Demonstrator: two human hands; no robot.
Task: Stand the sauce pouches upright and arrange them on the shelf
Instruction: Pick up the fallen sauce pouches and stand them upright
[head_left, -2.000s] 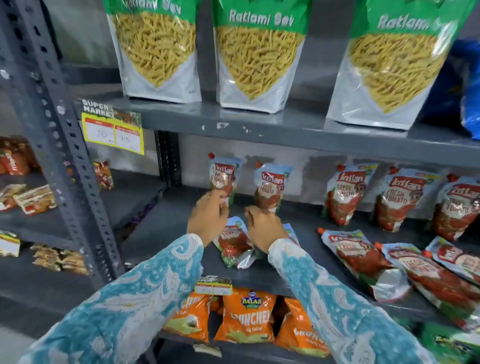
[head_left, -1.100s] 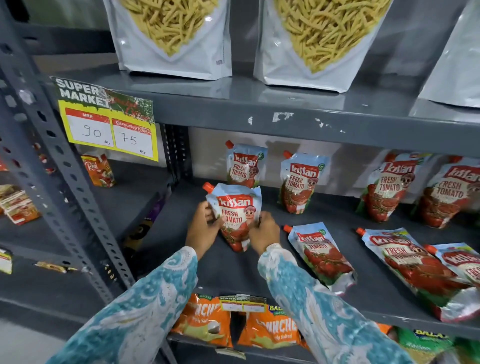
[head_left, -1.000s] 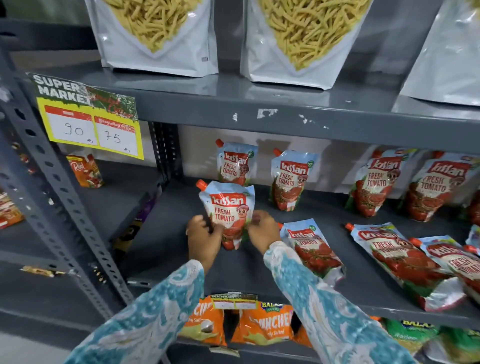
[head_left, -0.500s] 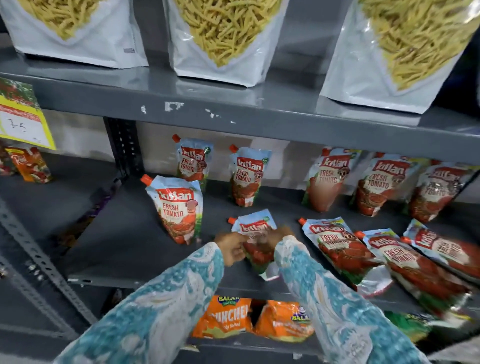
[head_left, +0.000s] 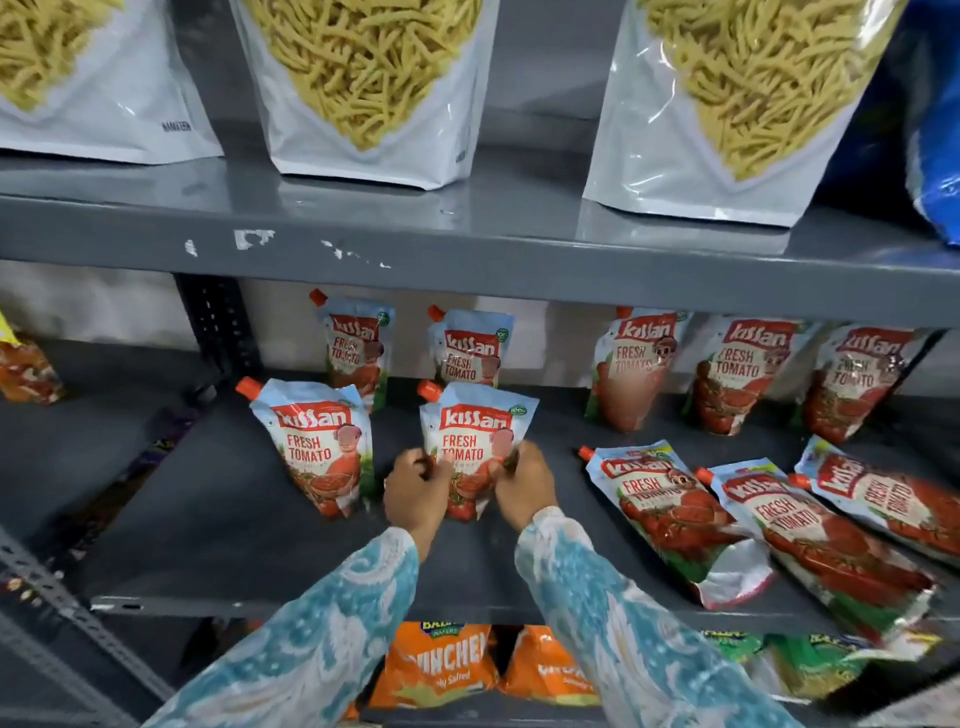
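A tomato sauce pouch (head_left: 475, 441) stands upright on the grey shelf (head_left: 218, 519), gripped at its lower sides by my left hand (head_left: 415, 491) and my right hand (head_left: 524, 486). To its left another pouch (head_left: 317, 447) stands upright on its own. Two upright pouches (head_left: 356, 343) (head_left: 470, 345) stand behind them by the back wall. Three more (head_left: 636, 364) (head_left: 743, 371) (head_left: 857, 379) lean upright at the back right. Three pouches (head_left: 670, 514) (head_left: 810, 540) (head_left: 893, 499) lie flat at the front right.
The shelf above (head_left: 467, 260) holds big white snack bags (head_left: 363, 88) low over the pouches. Orange and green snack packs (head_left: 441, 665) fill the shelf below. A perforated metal upright (head_left: 218, 322) bounds the shelf on the left.
Both hands let go of the first upright pouch, picked a flat pouch up from the shelf front and stood it upright beside the first one. The view shifted rightward.
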